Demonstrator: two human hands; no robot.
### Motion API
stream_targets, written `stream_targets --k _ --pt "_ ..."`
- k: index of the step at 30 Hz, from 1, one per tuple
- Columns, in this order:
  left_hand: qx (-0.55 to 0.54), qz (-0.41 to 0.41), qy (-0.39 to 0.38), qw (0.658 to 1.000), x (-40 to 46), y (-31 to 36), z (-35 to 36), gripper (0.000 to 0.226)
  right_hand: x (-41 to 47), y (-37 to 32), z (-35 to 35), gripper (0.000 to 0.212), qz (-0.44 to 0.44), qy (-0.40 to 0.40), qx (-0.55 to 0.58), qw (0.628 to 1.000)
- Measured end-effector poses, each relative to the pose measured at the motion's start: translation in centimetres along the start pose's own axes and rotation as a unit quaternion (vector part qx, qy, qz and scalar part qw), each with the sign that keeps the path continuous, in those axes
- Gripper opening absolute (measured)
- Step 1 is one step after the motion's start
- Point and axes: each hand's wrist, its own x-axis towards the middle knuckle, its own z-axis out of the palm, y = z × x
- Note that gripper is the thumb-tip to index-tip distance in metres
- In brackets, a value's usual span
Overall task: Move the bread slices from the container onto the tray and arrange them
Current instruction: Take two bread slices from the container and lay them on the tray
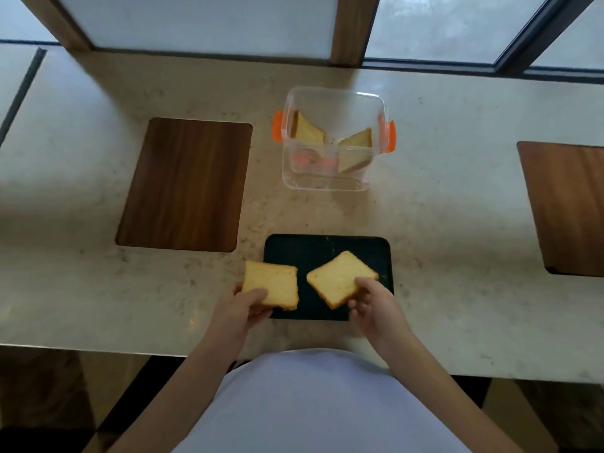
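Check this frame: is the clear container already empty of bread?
No, two bread slices lean against the walls inside the clear container, while each hand holds another slice over the tray.

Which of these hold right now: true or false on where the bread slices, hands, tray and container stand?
1. Each hand holds a bread slice. True: left hand holds the left slice, right hand holds the right slice.
2. The container is empty. False: two slices lean inside.
3. The tray is black. True.
4. The container has a lid on. False: it is open.
5. The left slice lies wholly over the tray. False: it overhangs the left edge.
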Motion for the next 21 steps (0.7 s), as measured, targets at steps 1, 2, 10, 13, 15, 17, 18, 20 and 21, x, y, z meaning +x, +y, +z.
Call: stream_targets --k 1,2,10,13,15,17,18,20,21 --pt "-0.008 0.003 -0.001 1.000 -0.1 0.2 0.0 0.043 0.3 -0.1 0.3 0.023 0.003 -0.002 0.006 1.000" --pt "-0.019 0.002 -0.002 1.000 -0.1 0.4 -0.1 0.043 0.5 -0.1 0.6 0.022 0.006 -0.002 0.018 1.000" --pt "-0.078 0.019 0.022 0.997 -0.2 0.8 -3.4 0.031 3.0 1.8 5.5 0.022 0.071 -0.007 0.101 0.992" --pt "-0.074 0.039 0.032 0.996 -0.3 0.8 -4.4 0.028 3.5 2.9 7.6 0.022 0.077 -0.041 0.066 0.994" --pt "-0.073 0.045 0.041 0.995 -0.3 0.8 -4.8 0.025 3.7 3.3 8.7 0.020 0.082 -0.054 0.043 0.994" --pt "-0.075 0.048 0.045 0.995 -0.3 0.8 -5.1 0.026 3.9 3.5 9.5 0.022 0.090 -0.052 0.030 0.994" --pt "-0.076 0.048 0.046 0.995 -0.3 0.8 -5.2 0.027 4.1 3.5 9.7 0.024 0.089 -0.047 0.021 0.995" --pt "-0.078 0.045 0.047 0.995 -0.2 0.9 -5.4 0.027 4.4 3.3 10.1 0.030 0.074 -0.031 -0.017 0.997" --pt "-0.080 0.043 0.047 0.995 -0.1 0.9 -5.4 0.027 4.5 3.2 10.1 0.034 0.061 -0.020 -0.039 0.997"
